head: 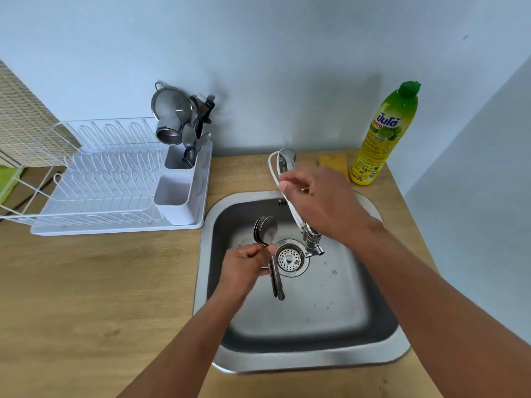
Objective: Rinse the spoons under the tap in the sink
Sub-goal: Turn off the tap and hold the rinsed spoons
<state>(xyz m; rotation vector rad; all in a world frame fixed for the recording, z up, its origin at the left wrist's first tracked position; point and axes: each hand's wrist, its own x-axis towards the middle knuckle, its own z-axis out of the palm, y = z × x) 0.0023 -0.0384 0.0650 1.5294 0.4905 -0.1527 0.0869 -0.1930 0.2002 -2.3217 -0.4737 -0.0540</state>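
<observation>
My left hand [246,264] grips a bundle of steel spoons [266,231] over the sink [301,360], bowls pointing away from me and handles toward me beside the drain strainer [290,259]. My right hand [321,202] rests on the tap [287,156], fingers around its handle near the white hose. The tap's chrome spout end [313,245] hangs just right of the spoons. I see no clear stream of water.
A white dish rack [115,179] with a cutlery holder of utensils [184,124] stands left of the sink on the wooden counter [86,282]. A green and yellow dish soap bottle [385,136] and a yellow sponge [334,162] sit behind the sink at the right.
</observation>
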